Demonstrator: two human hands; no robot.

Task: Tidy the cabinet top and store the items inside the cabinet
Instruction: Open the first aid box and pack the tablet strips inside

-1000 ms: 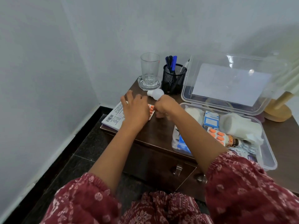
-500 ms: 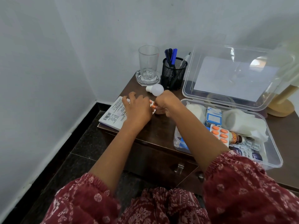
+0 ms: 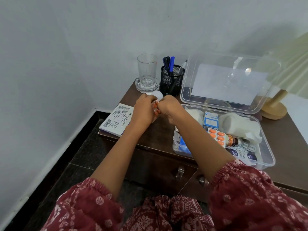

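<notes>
Jutting over the bench's (image 3: 156,135) left edge, well left of the clear box (image 3: 266,158), lies a notepad (image 3: 116,120). Nearer the box, the left grip (image 3: 144,110) and right grip (image 3: 170,106) both pinch an orange blister strip (image 3: 155,108), fingers curled round it. Bare wood separates them from the box's left wall. The box stands open, its front rim close to the bench's front edge. A lamp base (image 3: 273,109) stands just right of the box.

glass (image 3: 147,70) left of pen holder (image 3: 171,80), box (image 3: 265,152) right
</notes>
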